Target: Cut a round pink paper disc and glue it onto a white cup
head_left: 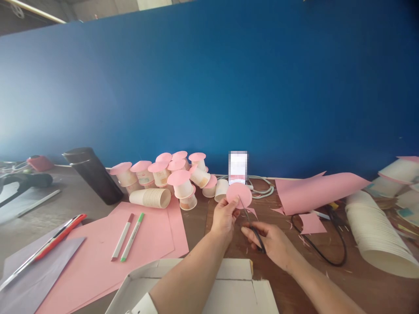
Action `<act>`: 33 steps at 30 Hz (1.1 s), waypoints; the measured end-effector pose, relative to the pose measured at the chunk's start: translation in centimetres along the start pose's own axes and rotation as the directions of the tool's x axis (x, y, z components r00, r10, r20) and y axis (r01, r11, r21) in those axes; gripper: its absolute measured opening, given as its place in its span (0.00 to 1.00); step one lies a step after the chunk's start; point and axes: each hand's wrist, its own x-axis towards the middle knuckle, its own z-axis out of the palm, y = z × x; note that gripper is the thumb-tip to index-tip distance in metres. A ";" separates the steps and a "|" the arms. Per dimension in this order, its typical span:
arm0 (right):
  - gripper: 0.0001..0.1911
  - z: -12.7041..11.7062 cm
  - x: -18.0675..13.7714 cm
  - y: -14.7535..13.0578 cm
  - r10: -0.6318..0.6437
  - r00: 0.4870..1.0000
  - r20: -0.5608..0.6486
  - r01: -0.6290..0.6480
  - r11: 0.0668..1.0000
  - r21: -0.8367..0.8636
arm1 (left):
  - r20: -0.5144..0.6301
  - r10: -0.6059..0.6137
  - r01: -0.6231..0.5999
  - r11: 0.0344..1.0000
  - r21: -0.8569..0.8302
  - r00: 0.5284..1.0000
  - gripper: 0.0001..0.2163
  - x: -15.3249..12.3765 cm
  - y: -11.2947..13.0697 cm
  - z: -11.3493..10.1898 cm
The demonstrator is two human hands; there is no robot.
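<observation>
Between the thumb and fingers of my left hand (224, 219) is a round pink paper disc (235, 191), held upright above the table. My right hand (272, 242) grips dark-handled scissors (258, 239), whose thin blades reach up to the disc's lower part. Whether the blades are apart or closed on the paper I cannot tell. Just behind the disc stands a white paper cup (221, 191). To the left are several paper cups joined in pairs and topped with pink discs (179, 178). Small pink scraps (251, 212) lie near the blades.
Pink sheets (147, 240), two markers (132, 237), a red cutter (60, 237) and a black tumbler (96, 176) are on the left. A cardboard piece (242, 296) lies in front. To the right are curled pink paper (321, 192), a black cable (343, 253) and stacked cups (376, 231).
</observation>
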 end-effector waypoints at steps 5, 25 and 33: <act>0.22 0.0 -0.2 -0.3 -0.016 1.000 -0.002 0.016 1.000 0.006 | -0.007 -0.006 0.006 1.000 -0.003 1.000 0.15 0.0 0.0 0.1; 0.23 0.4 0.2 0.7 -0.009 0.999 -0.036 0.010 0.999 0.053 | -0.006 -0.034 0.034 0.999 -0.041 0.999 0.10 0.0 -0.2 -0.2; 0.23 0.5 0.1 0.1 -0.005 0.998 -0.063 0.007 1.000 0.030 | -0.029 -0.033 0.032 0.998 -0.052 0.999 0.08 0.2 -0.3 -0.3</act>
